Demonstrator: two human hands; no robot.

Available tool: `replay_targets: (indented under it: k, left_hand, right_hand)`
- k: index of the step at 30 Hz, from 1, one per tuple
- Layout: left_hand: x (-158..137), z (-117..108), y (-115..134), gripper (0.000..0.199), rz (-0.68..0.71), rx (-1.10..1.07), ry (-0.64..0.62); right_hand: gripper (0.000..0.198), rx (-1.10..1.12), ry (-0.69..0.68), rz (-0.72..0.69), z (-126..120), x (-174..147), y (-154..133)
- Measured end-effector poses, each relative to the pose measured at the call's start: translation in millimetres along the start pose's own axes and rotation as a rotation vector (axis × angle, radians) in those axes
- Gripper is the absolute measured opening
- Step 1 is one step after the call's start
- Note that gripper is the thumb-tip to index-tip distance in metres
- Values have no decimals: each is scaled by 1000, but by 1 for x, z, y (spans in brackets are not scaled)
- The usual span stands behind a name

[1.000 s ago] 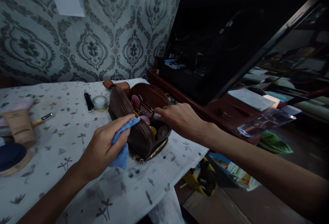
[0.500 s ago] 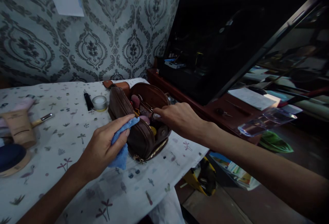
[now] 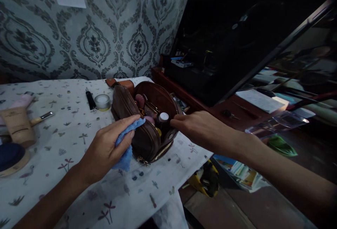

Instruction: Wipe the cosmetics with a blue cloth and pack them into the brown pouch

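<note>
Patterned wallpaper rises behind the printed tabletop, where a brown bag sits open before me. My left grip is clamped on a blue cloth at the bag's near side. My right grip is at its right rim, near a white cap inside; I cannot tell whether it pinches anything. I'd judge this step as handling the contents; the next move calls for fingers clear of the rim.

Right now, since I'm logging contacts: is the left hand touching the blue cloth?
Touching. The head view shows the left hand clasping the blue cloth, which sticks out on both sides of its thumb.
</note>
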State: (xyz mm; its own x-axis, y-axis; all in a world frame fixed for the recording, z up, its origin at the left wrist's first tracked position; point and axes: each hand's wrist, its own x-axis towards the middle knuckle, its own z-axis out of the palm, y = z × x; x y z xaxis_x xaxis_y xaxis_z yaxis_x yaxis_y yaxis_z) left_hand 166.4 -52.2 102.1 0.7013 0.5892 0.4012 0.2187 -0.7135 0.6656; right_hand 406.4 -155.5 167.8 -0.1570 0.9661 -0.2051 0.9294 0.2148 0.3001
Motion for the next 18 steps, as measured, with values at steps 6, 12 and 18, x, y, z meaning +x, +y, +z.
replay_targets:
  k: [6,12,18]
  left_hand:
    - [-1,1,-1,43,10,-10,13]
    - [-2,1,-1,42,14,-16,17]
    - [-2,1,-1,42,20,-14,18]
  right_hand:
    - [25,-47,1,120,-1,24,-2]
    - [21,-125,-17,188,-13,38,-8]
    - [26,-133,-25,223,-16,39,-4]
